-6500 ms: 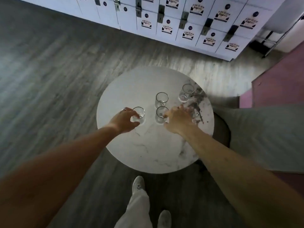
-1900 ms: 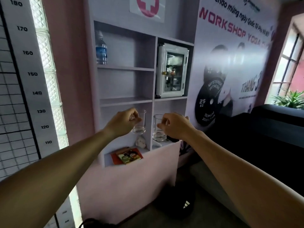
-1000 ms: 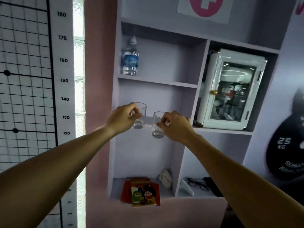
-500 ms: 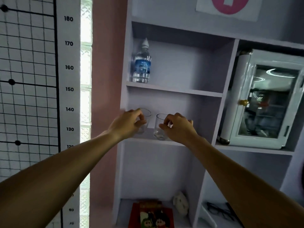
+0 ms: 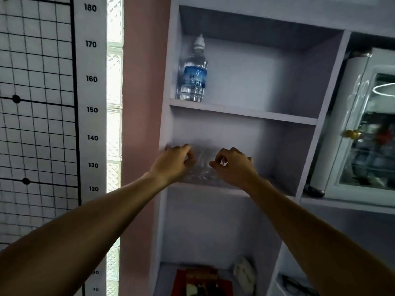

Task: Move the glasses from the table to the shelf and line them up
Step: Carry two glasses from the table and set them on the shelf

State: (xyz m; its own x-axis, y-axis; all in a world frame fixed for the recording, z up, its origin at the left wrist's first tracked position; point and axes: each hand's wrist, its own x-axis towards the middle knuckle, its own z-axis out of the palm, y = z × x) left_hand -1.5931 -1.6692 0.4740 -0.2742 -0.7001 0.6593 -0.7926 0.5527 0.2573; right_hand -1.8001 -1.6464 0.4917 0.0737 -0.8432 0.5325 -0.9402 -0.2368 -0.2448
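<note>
Two clear drinking glasses stand side by side at the left end of the middle shelf [image 5: 277, 190] of a pale lilac wall unit. My left hand [image 5: 174, 164] is closed around the left glass [image 5: 195, 167]. My right hand [image 5: 235, 167] is closed around the right glass [image 5: 210, 169]. The glasses are blurred and nearly touch each other. Their bases sit at shelf level; whether they rest on the board I cannot tell. My fingers hide much of both.
A water bottle [image 5: 194, 71] stands on the shelf above. A small white glass-door cabinet [image 5: 361, 129] fills the compartment to the right. Below lie a red booklet [image 5: 201, 280] and a white object [image 5: 243, 274]. A height chart [image 5: 92, 110] covers the wall on the left.
Both hands have carried the glasses from the round table to the shelf unit, raised them, pushed them into the middle shelf and brought them closer together. My view has moved closer.
</note>
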